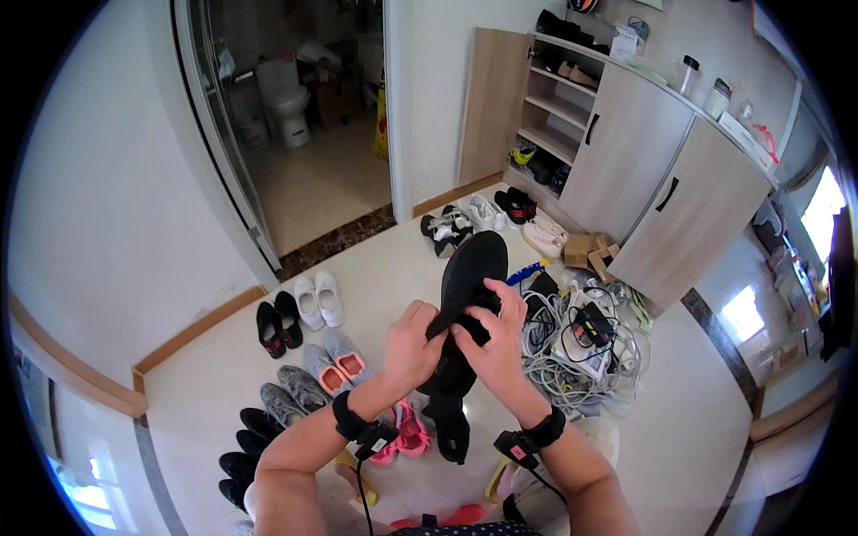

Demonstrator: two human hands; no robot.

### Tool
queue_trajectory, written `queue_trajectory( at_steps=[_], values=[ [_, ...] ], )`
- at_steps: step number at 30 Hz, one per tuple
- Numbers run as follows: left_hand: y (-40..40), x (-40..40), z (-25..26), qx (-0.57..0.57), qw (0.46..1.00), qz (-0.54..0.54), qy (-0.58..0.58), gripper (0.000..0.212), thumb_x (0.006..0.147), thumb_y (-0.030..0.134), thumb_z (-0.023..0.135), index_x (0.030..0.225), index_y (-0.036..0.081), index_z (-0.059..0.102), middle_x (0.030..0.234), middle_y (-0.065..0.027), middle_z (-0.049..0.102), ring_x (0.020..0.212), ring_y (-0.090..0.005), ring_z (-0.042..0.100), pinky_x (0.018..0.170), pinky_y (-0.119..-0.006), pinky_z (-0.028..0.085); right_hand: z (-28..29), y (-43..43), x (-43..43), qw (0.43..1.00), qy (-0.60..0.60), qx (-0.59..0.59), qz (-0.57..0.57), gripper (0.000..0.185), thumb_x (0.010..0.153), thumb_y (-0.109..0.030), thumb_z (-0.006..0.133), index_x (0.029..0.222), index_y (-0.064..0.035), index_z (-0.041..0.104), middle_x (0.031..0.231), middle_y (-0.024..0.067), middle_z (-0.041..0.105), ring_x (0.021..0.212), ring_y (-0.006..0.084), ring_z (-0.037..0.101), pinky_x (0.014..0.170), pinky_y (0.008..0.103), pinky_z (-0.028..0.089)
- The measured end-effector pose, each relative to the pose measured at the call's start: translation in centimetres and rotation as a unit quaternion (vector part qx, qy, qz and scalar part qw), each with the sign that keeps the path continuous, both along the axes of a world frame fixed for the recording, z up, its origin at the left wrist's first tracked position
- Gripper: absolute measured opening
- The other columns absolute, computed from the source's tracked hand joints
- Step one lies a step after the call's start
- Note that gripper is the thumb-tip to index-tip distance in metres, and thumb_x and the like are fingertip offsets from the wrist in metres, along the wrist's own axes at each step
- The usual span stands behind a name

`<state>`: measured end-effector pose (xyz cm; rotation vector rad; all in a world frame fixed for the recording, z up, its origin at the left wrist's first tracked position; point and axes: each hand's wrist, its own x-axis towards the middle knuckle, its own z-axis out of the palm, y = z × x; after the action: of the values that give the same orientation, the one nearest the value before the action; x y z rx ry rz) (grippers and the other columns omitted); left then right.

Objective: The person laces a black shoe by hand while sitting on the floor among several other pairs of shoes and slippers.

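Observation:
Both of my hands are on a black shoe, held up in front of me with its rounded end pointing away. My left hand grips its left edge between thumb and curled fingers. On the right side, my right hand has its thumb and fingers on the shoe near its opening. Directly below, a second black shoe shows partly; whether it touches the held one, I cannot tell. Wristbands with small black devices are strapped to both wrists, with cables running from them.
Pairs of shoes line the floor at left, among them white shoes, grey shoes and pink shoes. A heap of cables lies at right, near cardboard boxes. Beyond stands a shoe cabinet with one door open.

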<state>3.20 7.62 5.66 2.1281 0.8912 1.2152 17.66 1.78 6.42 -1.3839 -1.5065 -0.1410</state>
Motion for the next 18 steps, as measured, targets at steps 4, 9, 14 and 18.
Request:
queue_trajectory(
  at_steps=[4,9,14,18],
  values=[
    [-2.1,1.1,2.8,0.043,0.999,0.017,0.012,0.014,0.079,0.003,0.063,0.087,0.002,0.053,0.085,-0.0183,0.054,0.077,-0.0435,0.055,0.064,-0.047,0.044,2.0,-1.0,0.2,0.998,0.025,0.056,-0.013,0.021,0.067,-0.007,0.075,0.085,-0.0032,0.067,0.129,0.0162,0.047,0.121,0.0377,0.04,0.101,0.046,0.033],
    [-4.4,0.6,4.4,0.048,0.998,0.049,0.013,0.013,0.08,0.002,0.063,0.089,0.002,0.053,0.085,-0.0191,0.055,0.076,-0.0436,0.056,0.065,-0.045,0.046,4.2,-2.4,-0.5,0.996,0.027,0.084,0.019,0.016,0.066,-0.005,0.073,0.081,-0.0044,0.066,0.126,0.014,0.051,0.122,0.0375,0.041,0.1,0.0463,0.034],
    [-5.7,-1.6,4.6,-0.03,0.992,0.122,-0.032,0.017,0.082,0.005,0.066,0.096,0.001,0.056,0.081,-0.0156,0.061,0.074,-0.028,0.061,0.069,-0.036,0.048,5.3,-3.9,-1.6,0.987,0.072,0.102,0.105,0.011,0.07,-0.002,0.067,0.075,-0.0049,0.058,0.121,0.0124,0.055,0.121,0.0373,0.044,0.101,0.0457,0.035],
    [-4.2,-3.1,2.6,-0.082,0.978,0.181,-0.071,0.015,0.085,0.007,0.066,0.095,0.001,0.057,0.078,-0.0118,0.062,0.073,-0.018,0.06,0.069,-0.031,0.048,7.5,-5.5,-0.9,0.933,0.184,0.116,0.288,0.01,0.079,0.001,0.059,0.086,-0.0043,0.055,0.103,0.0143,0.062,0.107,0.0358,0.056,0.096,0.0464,0.042]
  ],
)
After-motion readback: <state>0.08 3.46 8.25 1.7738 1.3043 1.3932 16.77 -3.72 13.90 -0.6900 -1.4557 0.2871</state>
